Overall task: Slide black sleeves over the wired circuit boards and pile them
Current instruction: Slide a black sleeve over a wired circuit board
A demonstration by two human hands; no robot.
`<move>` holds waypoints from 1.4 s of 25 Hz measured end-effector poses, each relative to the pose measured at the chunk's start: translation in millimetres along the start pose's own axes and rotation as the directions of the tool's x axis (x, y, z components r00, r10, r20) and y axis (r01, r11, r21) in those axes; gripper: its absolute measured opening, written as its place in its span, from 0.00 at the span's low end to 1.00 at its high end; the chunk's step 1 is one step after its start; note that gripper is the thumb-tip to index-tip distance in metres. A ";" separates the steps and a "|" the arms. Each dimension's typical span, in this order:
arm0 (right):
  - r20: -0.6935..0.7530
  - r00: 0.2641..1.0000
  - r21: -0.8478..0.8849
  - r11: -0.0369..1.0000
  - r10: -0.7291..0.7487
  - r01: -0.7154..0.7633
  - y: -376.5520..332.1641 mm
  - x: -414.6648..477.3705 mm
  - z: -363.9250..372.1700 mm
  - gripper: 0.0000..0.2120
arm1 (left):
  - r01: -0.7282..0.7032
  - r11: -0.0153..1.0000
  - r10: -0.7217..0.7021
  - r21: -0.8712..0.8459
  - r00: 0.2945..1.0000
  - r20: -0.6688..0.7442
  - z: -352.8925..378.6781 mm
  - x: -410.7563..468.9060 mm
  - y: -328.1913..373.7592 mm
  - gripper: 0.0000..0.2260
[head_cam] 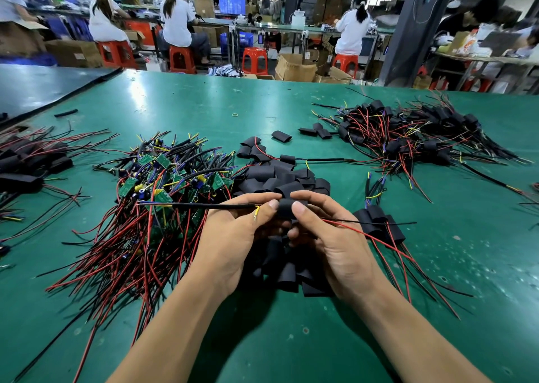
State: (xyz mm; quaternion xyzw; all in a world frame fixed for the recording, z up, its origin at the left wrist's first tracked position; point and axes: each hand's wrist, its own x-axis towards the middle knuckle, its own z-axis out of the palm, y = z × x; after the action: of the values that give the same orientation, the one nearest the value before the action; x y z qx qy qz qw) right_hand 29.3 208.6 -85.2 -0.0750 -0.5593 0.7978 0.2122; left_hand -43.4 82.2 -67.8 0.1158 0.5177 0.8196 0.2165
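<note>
Head view: left hand (233, 234) and right hand (332, 239) fingers (298, 208) pinch a crosswise black sleeve (287, 209) (wires (204, 205) trailing sideways).

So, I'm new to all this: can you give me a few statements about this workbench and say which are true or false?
1. The left hand and right hand pinch one black sleeve between them. True.
2. The heap of green boards lies right of the hands. False: it lies to their left.
3. The table is green. True.
4. The pile at the back right shows no wires. False: red and black wires stick out of it.
5. There are red stools in the background. True.
</note>
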 end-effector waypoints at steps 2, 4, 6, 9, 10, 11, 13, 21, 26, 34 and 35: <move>-0.010 1.000 0.033 0.999 0.009 -0.008 -0.4 0.5 -0.3 0.16 | 0.007 1.000 -0.007 -0.026 1.000 0.007 -0.1 0.2 -0.7 0.07; -0.007 1.000 0.037 0.999 0.014 -0.013 -2.0 0.7 -1.1 0.18 | 0.019 0.998 -0.018 -0.052 0.999 0.029 -0.7 0.1 -0.4 0.09; -0.007 1.000 0.030 0.999 0.014 -0.014 -2.8 1.1 -2.0 0.20 | 0.014 0.999 -0.012 -0.043 0.999 0.046 -1.5 0.2 0.1 0.13; -0.035 0.999 -0.020 1.000 0.016 -0.016 -4.6 1.2 -3.3 0.20 | -0.007 1.000 0.006 0.007 0.999 0.049 -2.2 0.5 -0.1 0.13; -0.043 0.999 -0.029 0.999 0.020 -0.021 -5.1 1.2 -3.6 0.19 | -0.009 1.000 0.008 0.015 0.999 0.046 -2.2 0.6 -0.3 0.13; -0.049 0.998 -0.026 0.999 0.027 -0.029 -5.7 1.2 -3.8 0.19 | -0.009 1.000 0.008 0.017 0.999 0.042 -2.1 0.6 -0.3 0.12; -0.058 0.998 0.004 0.999 0.034 -0.034 -6.3 1.0 -2.8 0.18 | -0.003 1.000 0.004 -0.005 0.999 0.040 -1.1 0.0 -0.3 0.12; -0.154 0.988 -0.018 1.000 -0.018 0.016 -4.5 1.4 -1.9 0.15 | -0.011 1.000 0.012 -0.010 0.999 0.047 -0.3 -0.3 -0.4 0.14; -0.095 0.991 -0.003 0.996 0.089 -0.090 -6.5 -0.9 2.4 0.11 | -0.021 0.999 0.020 0.037 0.999 0.033 -0.7 0.5 -2.3 0.12; -0.131 0.942 0.323 0.912 0.310 -0.255 -15.8 3.3 3.1 0.09 | 0.030 0.991 -0.041 0.132 0.996 0.083 -3.7 1.7 -2.0 0.09; -0.174 0.933 0.424 0.879 0.314 -0.217 -18.1 6.1 -1.5 0.09 | 0.015 0.988 -0.028 0.152 0.996 0.081 -3.9 2.4 -2.0 0.06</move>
State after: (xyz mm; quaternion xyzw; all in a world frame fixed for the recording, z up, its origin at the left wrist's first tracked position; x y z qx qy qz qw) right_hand 29.0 217.6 -68.3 -0.2018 -0.3401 0.9014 0.1764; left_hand -46.7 81.0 -71.4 0.1602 0.5703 0.7699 0.2372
